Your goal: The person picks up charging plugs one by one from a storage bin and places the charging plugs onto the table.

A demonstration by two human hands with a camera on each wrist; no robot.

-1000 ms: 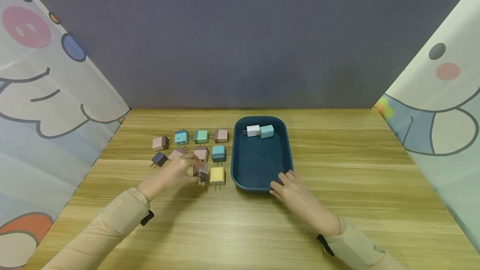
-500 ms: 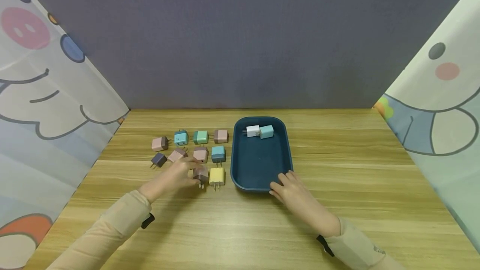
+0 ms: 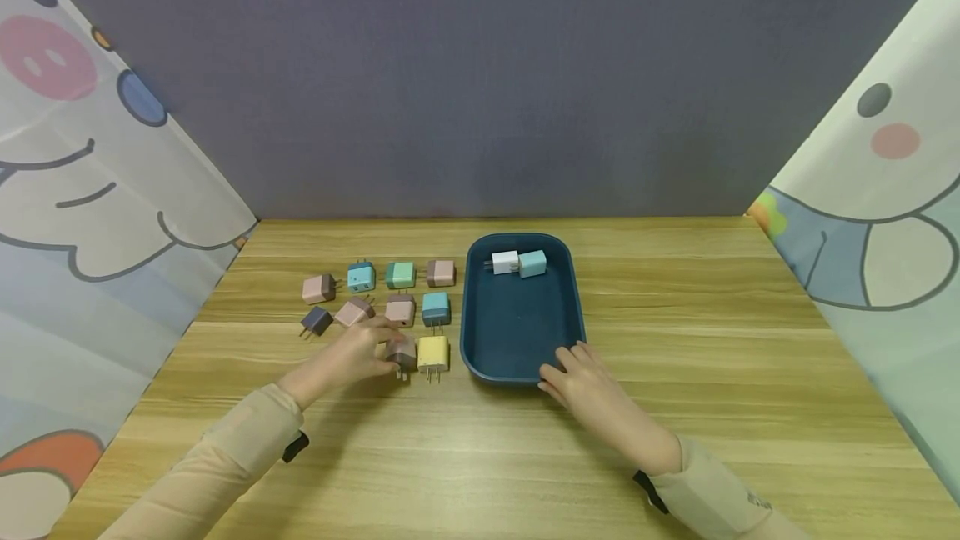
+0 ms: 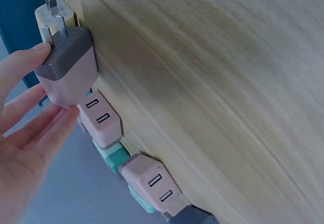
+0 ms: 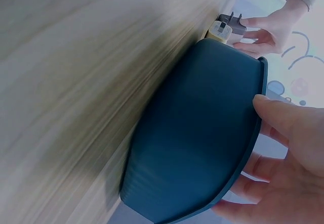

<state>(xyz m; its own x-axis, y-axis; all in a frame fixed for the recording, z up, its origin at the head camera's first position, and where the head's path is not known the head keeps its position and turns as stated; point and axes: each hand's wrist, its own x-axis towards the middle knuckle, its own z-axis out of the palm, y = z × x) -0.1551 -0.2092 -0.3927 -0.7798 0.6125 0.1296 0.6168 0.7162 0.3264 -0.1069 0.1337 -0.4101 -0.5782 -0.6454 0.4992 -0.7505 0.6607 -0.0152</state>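
My left hand [image 3: 352,357] pinches a pink wall charger with a dark grey prong end [image 4: 71,64] between thumb and fingertips. Its metal prongs point toward the front of the table in the head view. Right beside it lies a yellow charger [image 3: 432,353]. My right hand [image 3: 585,377] grips the near right corner of a dark blue tray [image 3: 519,323], thumb on the outer wall and fingers over the rim, as the right wrist view shows. Inside the tray, at its far end, lie a white charger [image 3: 505,262] and a light blue charger [image 3: 533,263].
Left of the tray are several more chargers, among them a blue one [image 3: 436,308], a green one [image 3: 401,275], a pink one [image 3: 401,310] and a dark navy one [image 3: 317,321]. A grey panel [image 3: 480,82] rises behind the wooden table [image 3: 712,340].
The pink and grey charger has shifted slightly toward the table's front with my left hand still on it. My right hand and the tray have stayed in place.
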